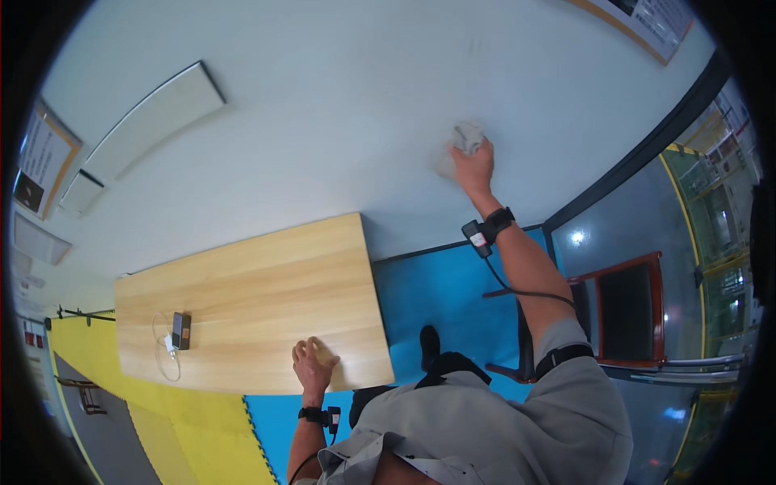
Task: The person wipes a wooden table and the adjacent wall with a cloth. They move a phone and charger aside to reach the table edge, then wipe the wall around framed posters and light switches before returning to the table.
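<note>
The left hand is nearest, empty, fingers spread and loosely bent, resting on the table by its near edge. If the body's weight goes onto it, the palm could slip on the smooth top, or the table could shift.

On the left side of the table lie a dark box and a looped white cable, well apart from the left hand; a wide sweep of the left arm might snag the loop and drag the box.

The right arm stretches up past the table's right end, a black cord running along it from the wrist device. The cord could catch on the chair close by if the arm drops quickly.

The right hand, well apart from the left, is closed around a grey cloth at the pale wall. The cloth looks pressed to the wall, though blur hides its edges. A loose grip could let it fall, and too long a reach could upset balance.
</note>
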Demonstrator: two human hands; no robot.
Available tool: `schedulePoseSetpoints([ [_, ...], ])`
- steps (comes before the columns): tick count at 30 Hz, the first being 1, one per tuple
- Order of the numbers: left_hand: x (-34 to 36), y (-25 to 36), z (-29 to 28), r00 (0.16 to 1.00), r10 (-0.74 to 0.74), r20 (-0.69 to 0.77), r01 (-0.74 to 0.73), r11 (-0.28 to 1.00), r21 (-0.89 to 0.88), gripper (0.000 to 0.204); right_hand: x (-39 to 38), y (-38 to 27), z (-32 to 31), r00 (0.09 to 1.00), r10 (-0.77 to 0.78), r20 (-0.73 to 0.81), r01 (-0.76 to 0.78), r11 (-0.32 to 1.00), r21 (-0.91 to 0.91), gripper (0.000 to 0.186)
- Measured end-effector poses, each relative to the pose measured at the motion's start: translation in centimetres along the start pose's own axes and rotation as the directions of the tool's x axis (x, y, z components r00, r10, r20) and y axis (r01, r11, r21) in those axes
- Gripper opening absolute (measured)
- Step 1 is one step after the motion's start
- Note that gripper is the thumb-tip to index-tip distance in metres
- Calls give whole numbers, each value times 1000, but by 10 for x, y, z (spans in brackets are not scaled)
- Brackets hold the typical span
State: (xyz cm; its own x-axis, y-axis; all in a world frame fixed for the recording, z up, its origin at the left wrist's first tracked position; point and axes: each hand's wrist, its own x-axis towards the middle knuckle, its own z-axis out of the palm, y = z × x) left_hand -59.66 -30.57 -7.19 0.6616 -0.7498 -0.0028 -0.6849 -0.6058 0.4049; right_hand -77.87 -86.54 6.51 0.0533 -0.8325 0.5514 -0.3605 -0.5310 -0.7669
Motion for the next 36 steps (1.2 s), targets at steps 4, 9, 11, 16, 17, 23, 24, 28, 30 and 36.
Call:
schedulePoseSetpoints([
  [4, 5, 40, 18, 999, -41, 14, 40, 995, 94, 91, 42, 82, -62, 947, 317, -56, -276, 889, 366, 56],
  [9, 12, 37, 28, 992, -105, 77, 96, 990, 102, 96, 133, 108, -154, 902, 310, -300, -207, 921, 330, 51],
  [11, 10, 37, 27, 991, -109, 79, 98, 987, 128, 100, 162, 86, -169, 924, 215, -315, -115, 945, 307, 51],
  [16, 15, 36, 31, 991, -101, 85, 90, 989, 120, 101, 208, 13, -174, 939, -1, -345, 0, 1000, -3, 50],
  [17, 10, 32, 29, 992, -112, 63, 103, 987, 125, 101, 199, -17, -154, 937, -55, -345, 39, 998, -53, 51],
  [23, 11, 29, 37, 991, -123, 57, 116, 987, 110, 100, 146, -160, -86, 904, -390, -173, 371, 919, -133, 58],
  [24, 10, 31, 36, 990, -132, 54, 126, 986, 107, 99, 140, -172, -72, 886, -437, -156, 413, 896, -163, 62],
  [28, 9, 31, 34, 986, -157, 50, 150, 983, 108, 98, 118, -234, -29, 696, -717, -39, 706, 694, -140, 68],
  [30, 8, 31, 35, 987, -158, 44, 152, 982, 115, 97, 110, -258, -12, 642, -766, 39, 766, 638, -78, 67],
  [36, 7, 35, 32, 984, -172, 37, 167, 980, 109, 95, 113, -280, -9, 528, -841, 118, 849, 528, -35, 42],
])
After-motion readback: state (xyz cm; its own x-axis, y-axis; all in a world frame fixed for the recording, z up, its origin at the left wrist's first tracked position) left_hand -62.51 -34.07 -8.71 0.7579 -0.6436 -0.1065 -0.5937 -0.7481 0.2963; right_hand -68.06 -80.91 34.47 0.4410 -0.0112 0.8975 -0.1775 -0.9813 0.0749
